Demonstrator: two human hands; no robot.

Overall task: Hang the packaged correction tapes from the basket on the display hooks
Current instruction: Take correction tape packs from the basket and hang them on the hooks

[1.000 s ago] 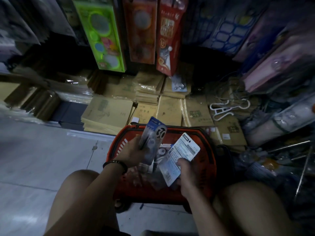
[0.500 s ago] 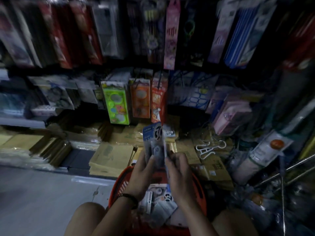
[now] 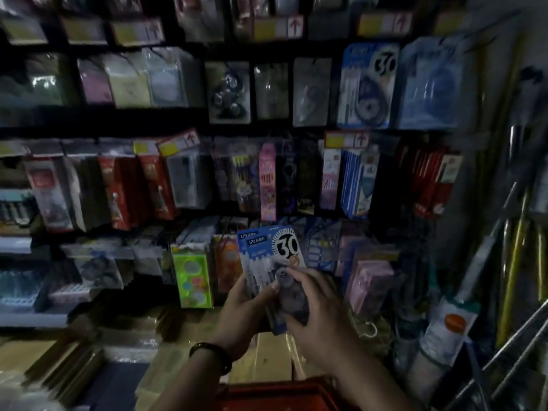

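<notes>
Both hands hold a small stack of blue and white packaged correction tapes (image 3: 271,253) marked "30", upright in front of the display. My left hand (image 3: 241,310), with a dark bracelet on the wrist, grips the stack from the left. My right hand (image 3: 314,310) grips its lower right side, fingers curled over the clear blister. The same kind of packs (image 3: 367,84) hang on a display hook at the upper right. Only the rim of the red basket (image 3: 278,393) shows at the bottom edge.
Rows of hanging stationery packs fill the wall, with yellow price tags (image 3: 345,140) above them. A green pack (image 3: 192,280) hangs left of my hands. Brown envelope stacks (image 3: 267,354) lie below. Metal rods (image 3: 510,348) lean at the right.
My view has tilted up from the basket to the display wall. Both hands have brought the packs together into one stack and lifted it clear of the basket.
</notes>
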